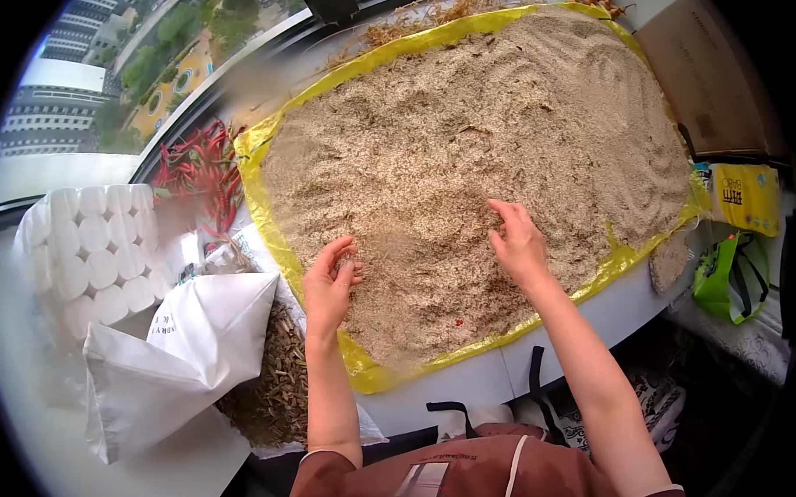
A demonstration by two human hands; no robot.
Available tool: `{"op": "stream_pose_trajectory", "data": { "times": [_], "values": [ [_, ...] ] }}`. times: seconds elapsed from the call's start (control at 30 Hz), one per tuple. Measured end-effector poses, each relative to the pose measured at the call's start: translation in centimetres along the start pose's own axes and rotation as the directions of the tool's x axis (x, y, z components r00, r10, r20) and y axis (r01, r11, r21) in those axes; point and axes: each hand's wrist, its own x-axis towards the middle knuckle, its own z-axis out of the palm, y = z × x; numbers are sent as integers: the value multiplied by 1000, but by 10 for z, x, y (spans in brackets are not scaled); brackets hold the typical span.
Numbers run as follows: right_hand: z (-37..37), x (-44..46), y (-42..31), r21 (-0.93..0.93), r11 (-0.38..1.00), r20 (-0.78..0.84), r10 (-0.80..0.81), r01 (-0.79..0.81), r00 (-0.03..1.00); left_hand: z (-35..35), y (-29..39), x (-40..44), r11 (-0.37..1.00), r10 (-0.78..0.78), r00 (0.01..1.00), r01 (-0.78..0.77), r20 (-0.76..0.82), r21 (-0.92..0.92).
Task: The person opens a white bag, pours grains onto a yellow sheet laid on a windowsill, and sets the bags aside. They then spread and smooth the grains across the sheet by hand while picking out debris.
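A broad layer of small beige grains with darker bits (436, 153) lies spread over a yellow plastic sheet (358, 380), ridged and heaped in places. My left hand (329, 285) is over the near left part of the layer, its fingers half bent and thumb apart. My right hand (519, 242) hovers at the middle, palm turned inward, with a gap between thumb and fingers. Nothing shows in either hand. Whether the fingertips touch the grains I cannot tell. A tiny red piece (458, 322) lies on the grains near the front.
Red chili peppers (203, 176) lie left of the sheet, by the window. Nearer are white egg trays (100, 247), a white bag (188, 346) and dry brown pieces (279, 393). A cardboard box (706, 75), yellow package (746, 198) and green bag (721, 277) are at right.
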Motion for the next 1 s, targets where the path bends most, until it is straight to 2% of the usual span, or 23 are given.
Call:
{"op": "stream_pose_trajectory", "data": {
  "times": [0.03,0.07,0.13,0.17,0.27,0.33,0.4,0.47,0.57,0.6,0.7,0.77,0.83,0.87,0.9,0.93,1.0],
  "values": [
    [5,1,-1,-37,999,-13,27,-27,1000,-2,3,-1,999,-18,999,20,30,-38],
    [14,3,-5,-18,999,50,34,-34,998,-1,7,-3,996,-37,997,42,65,-78],
    [30,3,-24,155,985,145,-99,76,985,5,19,-9,992,-56,993,67,105,-104],
    [34,1,-32,240,963,183,-167,121,969,6,21,-9,998,-51,995,54,81,-34],
    [31,2,-41,342,909,227,-324,237,918,0,13,-4,986,17,1000,-14,-17,167],
    [6,1,-34,252,963,201,-145,92,969,-19,-15,1,893,80,992,-28,-96,449],
    [-18,-2,-7,122,993,36,-15,11,999,-31,-28,-2,735,175,971,-18,-163,678],
    [-37,-6,41,-181,983,-142,10,-36,990,-29,-35,1,544,310,929,1,-202,839],
    [-51,-8,91,-345,886,-245,234,-310,941,-5,-26,14,523,239,932,111,-271,845],
    [-51,-4,94,-335,865,-197,324,-374,925,3,-22,22,568,157,946,150,-285,809],
    [-33,24,65,-289,877,-169,347,-383,922,38,4,47,587,98,960,157,-262,794],
    [-30,41,19,-180,916,-22,362,-359,932,60,15,56,544,117,978,80,-170,835],
    [-9,52,-9,-188,948,6,263,-258,965,84,29,57,478,140,989,-20,-54,878],
    [2,52,-19,-159,971,-5,180,-178,984,92,37,53,497,125,992,-78,18,864],
    [4,51,-36,-118,980,83,169,-159,982,98,36,49,477,153,981,-181,122,860],
    [20,46,-36,-139,990,43,8,-2,999,101,33,43,453,177,959,-279,221,847],
    [34,38,-30,-143,967,153,-189,211,970,97,23,32,351,195,902,-431,386,831]
  ]
}}
